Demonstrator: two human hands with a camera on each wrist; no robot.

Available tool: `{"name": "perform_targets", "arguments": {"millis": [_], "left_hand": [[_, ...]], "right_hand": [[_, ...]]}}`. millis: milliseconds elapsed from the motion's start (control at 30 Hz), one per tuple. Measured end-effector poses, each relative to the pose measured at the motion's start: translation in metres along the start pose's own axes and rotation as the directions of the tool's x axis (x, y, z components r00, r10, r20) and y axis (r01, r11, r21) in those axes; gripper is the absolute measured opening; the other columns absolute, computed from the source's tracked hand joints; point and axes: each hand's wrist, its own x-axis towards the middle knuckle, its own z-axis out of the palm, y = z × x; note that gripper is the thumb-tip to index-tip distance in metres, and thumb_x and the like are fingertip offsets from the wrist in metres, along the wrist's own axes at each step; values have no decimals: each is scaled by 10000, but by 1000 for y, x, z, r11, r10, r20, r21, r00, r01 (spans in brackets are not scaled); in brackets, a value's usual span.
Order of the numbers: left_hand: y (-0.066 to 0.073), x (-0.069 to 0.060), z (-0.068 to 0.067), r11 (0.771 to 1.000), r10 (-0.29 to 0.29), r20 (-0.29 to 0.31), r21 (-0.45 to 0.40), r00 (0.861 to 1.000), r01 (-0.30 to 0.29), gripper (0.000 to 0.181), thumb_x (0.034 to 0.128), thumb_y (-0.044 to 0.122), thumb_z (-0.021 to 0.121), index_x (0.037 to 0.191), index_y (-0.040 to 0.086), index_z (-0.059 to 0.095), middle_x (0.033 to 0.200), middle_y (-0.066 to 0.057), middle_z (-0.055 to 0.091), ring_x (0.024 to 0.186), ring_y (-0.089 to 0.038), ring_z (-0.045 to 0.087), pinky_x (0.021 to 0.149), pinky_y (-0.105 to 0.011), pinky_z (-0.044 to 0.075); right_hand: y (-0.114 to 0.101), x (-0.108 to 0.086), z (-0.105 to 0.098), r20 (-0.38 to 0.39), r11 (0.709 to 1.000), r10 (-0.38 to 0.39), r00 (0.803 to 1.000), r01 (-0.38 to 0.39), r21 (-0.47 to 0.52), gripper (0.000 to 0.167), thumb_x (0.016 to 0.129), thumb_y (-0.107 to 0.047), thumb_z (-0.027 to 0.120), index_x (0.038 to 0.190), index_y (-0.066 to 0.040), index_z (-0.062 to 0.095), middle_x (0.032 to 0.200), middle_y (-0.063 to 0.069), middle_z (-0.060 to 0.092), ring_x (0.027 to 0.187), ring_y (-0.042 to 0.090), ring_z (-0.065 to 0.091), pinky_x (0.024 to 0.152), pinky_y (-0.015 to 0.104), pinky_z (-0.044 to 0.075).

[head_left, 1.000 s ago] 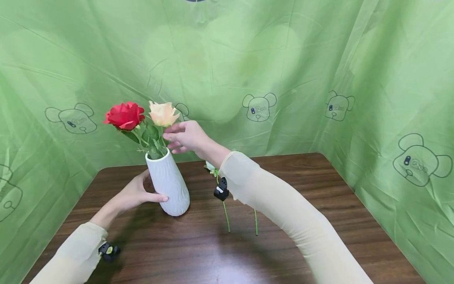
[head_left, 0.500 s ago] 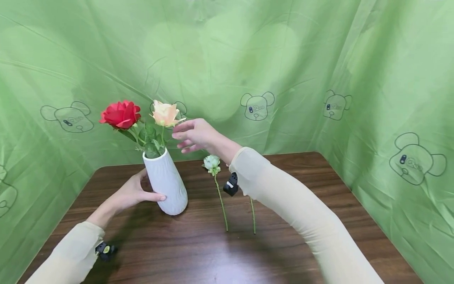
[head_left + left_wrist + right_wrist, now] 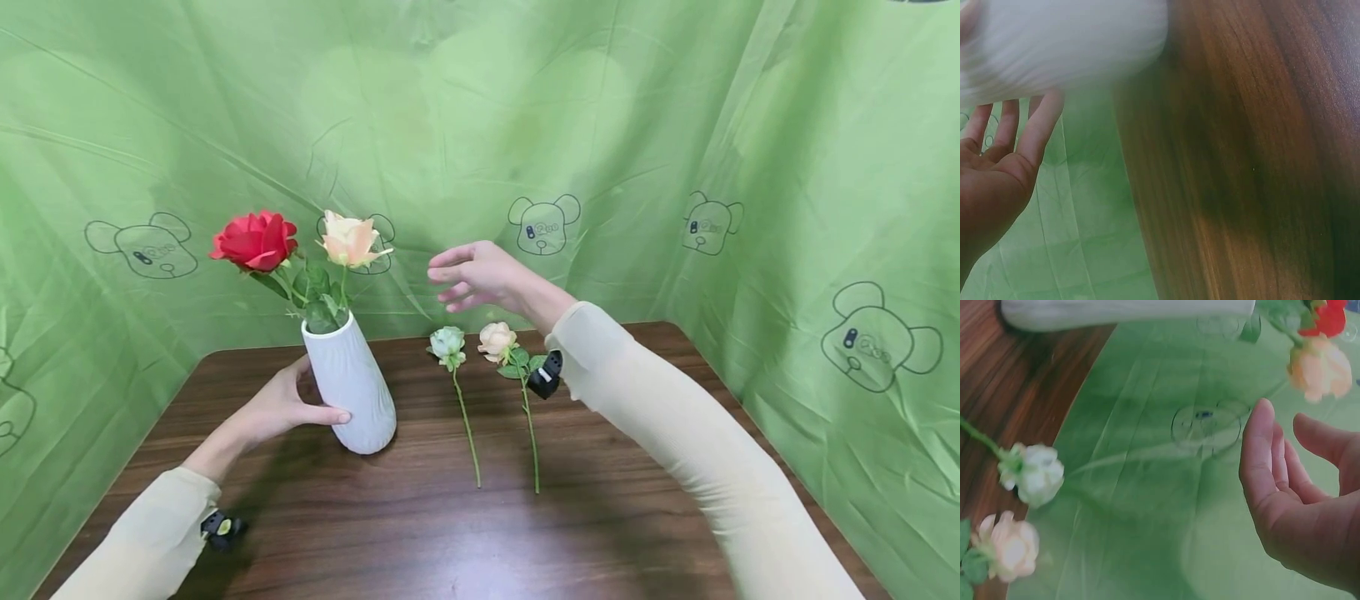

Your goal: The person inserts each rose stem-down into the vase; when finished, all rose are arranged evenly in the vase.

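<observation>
A white ribbed vase (image 3: pixel 351 387) stands on the left of the table, and my left hand (image 3: pixel 273 408) holds its lower side, thumb in front and fingers behind. In the left wrist view, the fingers (image 3: pixel 1040 128) reach under the blurred vase (image 3: pixel 1079 44). A red rose (image 3: pixel 257 242) and a peach rose (image 3: pixel 349 240) rise from the vase mouth. My right hand (image 3: pixel 491 277) hangs in the air right of them, fingers loosely bent and holding nothing. Below it lie a pale green-white flower (image 3: pixel 447 346) and a second peach flower (image 3: pixel 497 342), each on a long stem.
The dark wooden table (image 3: pixel 405 533) has its back edge close to a green curtain (image 3: pixel 465 150) printed with bear heads. The curtain also encloses the left and right sides. Small black devices sit on both wrists, one at the right cuff (image 3: pixel 546 375).
My right hand has let go of the upright peach rose and moved right, away from the vase. Both lying flowers have come into sight. My left hand stays on the vase.
</observation>
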Motion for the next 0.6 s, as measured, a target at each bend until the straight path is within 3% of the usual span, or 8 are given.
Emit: {"name": "perform_targets", "arguments": {"millis": [200, 600], "left_hand": [[0, 0, -2, 1000, 4, -5, 9, 1000, -4, 787, 769, 231, 912, 1392, 59, 465, 1210, -103, 641, 1103, -272, 604, 843, -318, 527], [2, -1, 1, 1000, 5, -4, 11, 1000, -5, 801, 765, 249, 914, 1401, 56, 466, 1214, -95, 641, 1111, -274, 598, 901, -494, 514]], "right_hand": [[14, -10, -30, -11, 999, 11, 1000, -11, -34, 387, 989, -117, 665, 1359, -40, 585, 1250, 140, 651, 1055, 331, 671, 935, 467, 538], [45, -36, -71, -38, 998, 61, 997, -61, -7, 412, 1019, -118, 623, 1411, -23, 537, 1316, 175, 624, 1077, 305, 675, 903, 425, 557]]}}
